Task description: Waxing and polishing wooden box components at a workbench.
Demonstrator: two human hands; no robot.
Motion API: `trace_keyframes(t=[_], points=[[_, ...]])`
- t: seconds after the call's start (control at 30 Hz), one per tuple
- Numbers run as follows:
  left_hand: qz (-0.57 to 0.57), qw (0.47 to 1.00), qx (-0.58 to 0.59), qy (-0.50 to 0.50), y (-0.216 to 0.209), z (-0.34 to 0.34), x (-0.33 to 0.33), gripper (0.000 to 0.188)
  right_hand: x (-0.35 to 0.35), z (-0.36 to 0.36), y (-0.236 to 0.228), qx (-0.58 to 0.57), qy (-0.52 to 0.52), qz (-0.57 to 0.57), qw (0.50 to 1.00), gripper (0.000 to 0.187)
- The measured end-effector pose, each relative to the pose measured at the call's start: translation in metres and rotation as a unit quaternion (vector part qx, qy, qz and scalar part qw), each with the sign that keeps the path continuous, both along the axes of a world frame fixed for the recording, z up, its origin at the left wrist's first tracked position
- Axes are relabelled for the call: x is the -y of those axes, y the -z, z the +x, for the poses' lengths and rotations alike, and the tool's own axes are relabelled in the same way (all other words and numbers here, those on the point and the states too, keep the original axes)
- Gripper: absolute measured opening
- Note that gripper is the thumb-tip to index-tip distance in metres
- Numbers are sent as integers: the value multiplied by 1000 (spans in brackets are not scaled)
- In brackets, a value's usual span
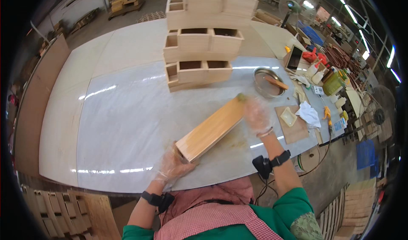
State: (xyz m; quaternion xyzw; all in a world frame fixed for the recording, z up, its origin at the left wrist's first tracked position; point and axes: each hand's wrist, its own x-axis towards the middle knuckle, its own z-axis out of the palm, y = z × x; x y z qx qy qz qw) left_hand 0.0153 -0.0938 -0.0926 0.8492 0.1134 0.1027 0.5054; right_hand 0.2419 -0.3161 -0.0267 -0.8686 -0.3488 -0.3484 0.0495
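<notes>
A long wooden box (212, 127) lies slantwise over the grey tabletop, its smooth tan face up. My left hand (173, 165), in a clear plastic glove, is closed around the box's near-left end, with the thumb along the lower edge. At the far-right end my right hand (257, 114), gloved too and smeared by motion, presses a small green pad (242, 97) against the box. The fingers around the pad are partly blurred. Beyond the box rises a stack of pale wooden boxes with open compartments (204, 72).
A round metal bowl (257, 86) holding a brown brush-like tool stands right of the stack. Further right are a white cloth (308, 114), a small pale dish (288, 117) on a board, bottles (318, 77), a tablet (294, 58) and a yellow air gun (327, 114) with a hose.
</notes>
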Motion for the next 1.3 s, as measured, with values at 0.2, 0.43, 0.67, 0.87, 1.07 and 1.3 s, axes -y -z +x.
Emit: trace_keyframes(t=[0.2, 0.43, 0.67, 0.87, 1.07, 1.3], points=[[70, 997, 13, 37, -5, -6, -9, 79, -62, -149, -25, -121, -441, -28, 889, 24], [108, 992, -58, 20, -24, -7, -1, 77, -40, -132, -45, -302, -392, -3, 869, 29], [90, 994, -61, 16, -32, -4, 1, 74, -77, -105, -12, -137, -331, 0, 934, 33], [250, 965, 84, 3, 1, -8, -5, 74, -66, -136, -27, -335, -444, -38, 830, 30], [84, 996, -27, 32, -20, -5, -3, 77, -88, -126, -33, -220, -378, 67, 897, 12], [112, 993, -25, 12, -32, -10, 1, 73, -44, -112, -24, -249, -364, 35, 897, 29]])
